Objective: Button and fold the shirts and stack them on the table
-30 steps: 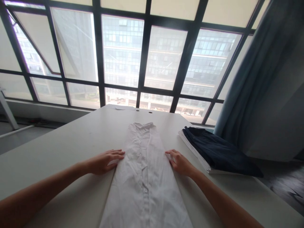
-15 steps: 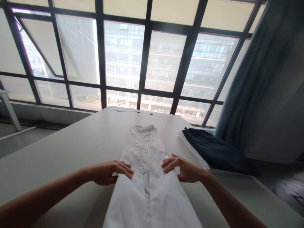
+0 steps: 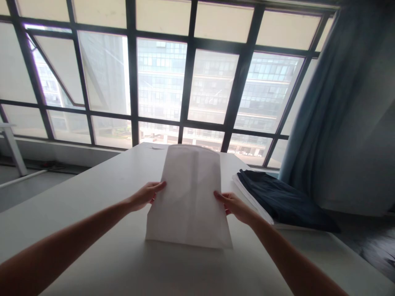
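Observation:
A white shirt (image 3: 191, 197) is folded over into a rectangular panel above the middle of the table. My left hand (image 3: 148, 195) grips its left edge, thumb on the near face and fingers behind. On the opposite edge my right hand (image 3: 231, 203) pinches the cloth in the same way. The lower part of the panel hangs toward me, with its bottom edge near the tabletop. The collar and buttons are hidden from view.
The white table (image 3: 101, 197) reaches toward a large window wall (image 3: 160, 78). At right, dark folded clothes (image 3: 277, 197) lie on white cloth (image 3: 251, 195) near the table's edge. A blue-grey curtain (image 3: 324, 119) hangs behind them.
The shirt lay lengthwise with its buttons up and my hands spread on it. Now its near part is lifted and folded away from me, and both hands have closed on its side edges.

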`<action>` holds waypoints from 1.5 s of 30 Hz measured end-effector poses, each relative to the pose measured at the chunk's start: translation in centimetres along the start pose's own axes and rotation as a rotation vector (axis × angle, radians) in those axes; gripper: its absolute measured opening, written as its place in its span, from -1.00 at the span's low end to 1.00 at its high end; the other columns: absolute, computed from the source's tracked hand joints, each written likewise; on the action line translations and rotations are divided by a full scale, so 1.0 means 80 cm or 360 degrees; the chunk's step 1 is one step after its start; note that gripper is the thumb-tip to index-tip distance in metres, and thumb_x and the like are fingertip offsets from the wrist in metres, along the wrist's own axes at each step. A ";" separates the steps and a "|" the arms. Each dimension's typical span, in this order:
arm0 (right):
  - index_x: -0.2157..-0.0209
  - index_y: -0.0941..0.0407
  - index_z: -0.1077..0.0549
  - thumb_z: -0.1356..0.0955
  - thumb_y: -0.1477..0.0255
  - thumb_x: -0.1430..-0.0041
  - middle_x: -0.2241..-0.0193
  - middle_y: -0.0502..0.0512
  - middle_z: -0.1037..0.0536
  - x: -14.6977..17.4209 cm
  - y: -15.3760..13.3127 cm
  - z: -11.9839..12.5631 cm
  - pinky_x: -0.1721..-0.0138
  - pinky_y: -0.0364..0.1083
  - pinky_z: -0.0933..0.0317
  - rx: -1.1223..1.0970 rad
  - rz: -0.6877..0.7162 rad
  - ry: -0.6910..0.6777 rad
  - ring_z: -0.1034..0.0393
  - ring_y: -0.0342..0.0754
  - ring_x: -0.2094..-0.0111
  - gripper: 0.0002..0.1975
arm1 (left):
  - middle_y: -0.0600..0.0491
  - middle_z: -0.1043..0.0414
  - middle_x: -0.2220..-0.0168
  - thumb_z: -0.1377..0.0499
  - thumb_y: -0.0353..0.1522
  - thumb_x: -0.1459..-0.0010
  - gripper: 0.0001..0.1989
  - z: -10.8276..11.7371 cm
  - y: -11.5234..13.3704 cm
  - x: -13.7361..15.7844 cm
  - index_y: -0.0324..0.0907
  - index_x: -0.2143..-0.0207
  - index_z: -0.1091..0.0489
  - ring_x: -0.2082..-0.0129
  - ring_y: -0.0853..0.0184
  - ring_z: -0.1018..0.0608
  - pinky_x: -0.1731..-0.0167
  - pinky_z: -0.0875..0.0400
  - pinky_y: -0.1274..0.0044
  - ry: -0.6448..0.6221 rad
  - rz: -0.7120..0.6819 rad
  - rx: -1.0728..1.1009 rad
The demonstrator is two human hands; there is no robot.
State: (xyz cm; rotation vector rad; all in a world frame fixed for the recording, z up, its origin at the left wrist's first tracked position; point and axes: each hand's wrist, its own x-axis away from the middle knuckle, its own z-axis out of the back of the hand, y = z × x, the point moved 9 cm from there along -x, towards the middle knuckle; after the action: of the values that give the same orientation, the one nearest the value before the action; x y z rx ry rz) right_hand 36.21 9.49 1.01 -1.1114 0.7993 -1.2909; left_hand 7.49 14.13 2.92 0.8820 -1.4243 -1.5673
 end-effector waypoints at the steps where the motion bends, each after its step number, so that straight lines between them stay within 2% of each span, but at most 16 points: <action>1: 0.32 0.23 -0.50 -0.37 -0.15 -0.01 0.40 0.17 -0.55 -0.007 0.015 -0.001 0.44 -0.12 -0.32 0.0018 -0.0101 0.0062 -0.45 -0.06 0.43 -0.36 | -0.06 -0.50 0.46 -0.31 0.15 0.15 -0.34 0.002 -0.017 -0.011 -0.31 0.38 -0.50 0.41 0.18 -0.54 0.43 -0.41 0.44 0.0021 0.0065 -0.0057; 4: 0.35 0.21 -0.45 -0.42 0.10 -0.08 0.53 0.04 -0.47 -0.021 0.049 0.004 0.57 -0.20 -0.16 0.0117 -0.0284 0.0248 -0.31 -0.17 0.56 -0.59 | -0.02 -0.47 0.50 -0.36 0.03 0.20 -0.48 0.012 -0.062 -0.032 -0.29 0.49 -0.47 0.44 0.24 -0.49 0.46 -0.33 0.50 0.0081 0.0217 -0.0222; 6: 0.35 0.20 -0.45 -0.42 0.21 -0.09 0.58 -0.02 -0.42 -0.027 0.057 0.007 0.60 -0.21 -0.08 0.0137 -0.0261 0.0299 -0.23 -0.20 0.61 -0.69 | -0.02 -0.47 0.50 -0.36 -0.02 0.20 -0.53 0.017 -0.076 -0.037 -0.29 0.51 -0.47 0.44 0.25 -0.47 0.46 -0.30 0.52 0.0116 0.0244 -0.0285; 12: 0.32 0.23 -0.50 -0.36 0.31 -0.13 0.41 0.09 -0.57 -0.035 0.032 0.015 0.42 -0.19 -0.23 0.0264 0.0144 0.0416 -0.42 -0.09 0.40 -0.75 | -0.05 -0.53 0.38 -0.24 0.07 0.09 -0.40 0.020 -0.053 -0.037 -0.31 0.29 -0.50 0.41 0.21 -0.51 0.47 -0.34 0.50 0.0203 -0.0021 -0.0347; 14: 0.25 0.24 -0.53 -0.36 0.32 -0.14 0.35 0.14 -0.60 -0.031 0.031 0.018 0.36 -0.19 -0.27 0.0433 0.0081 0.0495 -0.48 -0.03 0.30 -0.74 | -0.09 -0.54 0.34 -0.23 0.07 0.08 -0.41 0.023 -0.050 -0.037 -0.31 0.30 -0.50 0.34 0.17 -0.54 0.42 -0.39 0.50 0.0232 -0.0031 -0.0477; 16: 0.04 0.28 -0.49 -0.37 0.30 -0.16 0.35 0.18 -0.60 -0.021 0.036 0.021 0.39 -0.18 -0.29 0.0571 -0.0112 0.0537 -0.50 -0.02 0.33 -0.59 | -0.09 -0.53 0.36 -0.23 0.06 0.06 -0.38 0.029 -0.055 -0.033 -0.32 0.21 -0.50 0.33 0.15 -0.56 0.44 -0.42 0.51 0.0271 0.0085 -0.0631; 19: -0.30 0.32 -0.14 -0.36 0.17 -0.21 0.47 0.13 -0.57 0.006 0.045 0.018 0.57 -0.18 -0.24 0.0617 -0.0409 0.0379 -0.40 -0.10 0.57 -0.23 | -0.01 -0.48 0.45 -0.20 0.09 0.01 -0.12 0.032 -0.068 -0.012 -0.32 -0.21 -0.24 0.47 0.19 -0.56 0.57 -0.42 0.51 0.0211 0.0378 -0.0676; 22: -0.39 0.30 0.14 -0.42 0.13 -0.14 0.55 0.04 -0.53 0.035 0.045 0.007 0.64 -0.21 -0.18 0.0601 -0.0501 0.0069 -0.30 -0.17 0.67 0.01 | 0.04 -0.46 0.51 -0.21 0.11 0.02 0.03 0.020 -0.064 0.018 -0.31 -0.33 -0.02 0.59 0.27 -0.52 0.66 -0.33 0.57 0.0009 0.0455 -0.0672; 25: -0.38 0.22 0.10 -0.50 0.21 -0.02 0.56 -0.01 -0.53 0.051 0.040 -0.004 0.65 -0.25 -0.16 0.0571 -0.0455 -0.0169 -0.29 -0.20 0.67 0.07 | 0.13 -0.40 0.57 -0.27 0.08 0.07 0.03 0.010 -0.051 0.039 -0.31 -0.31 -0.06 0.65 0.37 -0.43 0.68 -0.19 0.62 -0.0061 0.0315 -0.0661; 28: -0.36 0.18 0.02 -0.53 0.32 0.05 0.54 -0.06 -0.49 0.052 0.035 -0.008 0.64 -0.26 -0.16 0.0586 -0.0387 -0.0193 -0.29 -0.22 0.65 0.03 | 0.24 -0.27 0.64 -0.29 0.02 0.10 -0.06 0.008 -0.056 0.047 -0.30 -0.24 -0.17 0.69 0.41 -0.32 0.66 -0.16 0.60 -0.0040 0.0284 -0.0689; 31: -0.36 0.20 0.01 -0.50 0.41 0.02 0.50 -0.04 -0.50 0.052 0.036 -0.011 0.59 -0.20 -0.23 0.0722 -0.0464 -0.0164 -0.33 -0.18 0.62 -0.01 | 0.19 -0.34 0.60 -0.30 -0.10 0.08 -0.29 0.010 -0.062 0.050 -0.25 -0.10 -0.35 0.60 0.34 -0.41 0.55 -0.27 0.56 0.0054 0.0273 -0.0955; 33: -0.33 0.20 -0.08 -0.49 0.43 0.02 0.45 0.05 -0.54 0.054 0.030 -0.013 0.46 -0.11 -0.34 0.0934 -0.0462 -0.0128 -0.43 -0.08 0.53 -0.09 | 0.09 -0.45 0.51 -0.30 -0.19 0.03 -0.46 0.006 -0.049 0.054 -0.20 -0.01 -0.44 0.45 0.23 -0.53 0.39 -0.37 0.49 0.0144 0.0144 -0.1324; 36: -0.26 0.19 -0.24 -0.44 0.45 -0.06 0.22 0.27 -0.59 0.054 -0.015 -0.016 0.10 0.05 -0.34 0.1377 -0.0082 0.0275 -0.50 0.13 0.17 -0.28 | -0.09 -0.56 0.27 -0.24 -0.27 -0.12 -0.66 -0.026 -0.014 0.064 -0.16 0.05 -0.50 0.20 0.08 -0.56 0.18 -0.41 0.35 0.0234 -0.0233 -0.1879; 39: -0.24 0.18 -0.29 -0.31 0.39 -0.24 -0.11 0.35 -0.45 0.061 -0.064 -0.054 -0.17 0.15 -0.15 0.1567 0.0550 0.0596 -0.32 0.19 -0.12 -0.46 | -0.14 -0.47 -0.07 -0.06 -0.23 -0.33 -0.63 -0.089 0.009 0.076 -0.15 -0.10 -0.43 -0.06 0.09 -0.47 -0.07 -0.34 0.27 0.0046 -0.0783 -0.1982; 42: -0.27 0.19 -0.26 -0.21 0.30 -0.34 -0.27 0.30 -0.28 0.055 -0.064 -0.114 -0.31 0.19 0.08 0.1582 0.0878 0.0402 -0.14 0.17 -0.28 -0.47 | -0.10 -0.17 -0.32 0.12 -0.15 -0.42 -0.48 -0.134 -0.002 0.078 -0.15 -0.31 -0.18 -0.31 0.13 -0.22 -0.30 -0.05 0.22 -0.0273 -0.1067 -0.1870; 45: -0.34 0.20 -0.15 -0.12 0.24 -0.39 -0.35 0.27 -0.13 0.041 -0.041 -0.149 -0.36 0.17 0.26 0.1612 0.0856 0.0153 0.06 0.12 -0.37 -0.42 | -0.07 0.05 -0.39 0.18 -0.10 -0.42 -0.40 -0.138 -0.029 0.066 -0.13 -0.40 0.03 -0.40 0.15 -0.02 -0.34 0.08 0.21 -0.0389 -0.0992 -0.1837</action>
State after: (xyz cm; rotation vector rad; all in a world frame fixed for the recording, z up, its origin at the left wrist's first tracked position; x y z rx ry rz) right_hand 24.47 4.36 0.82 -0.0121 0.3597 -1.0565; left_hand 14.98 4.81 -0.45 0.4001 -0.1524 -2.5666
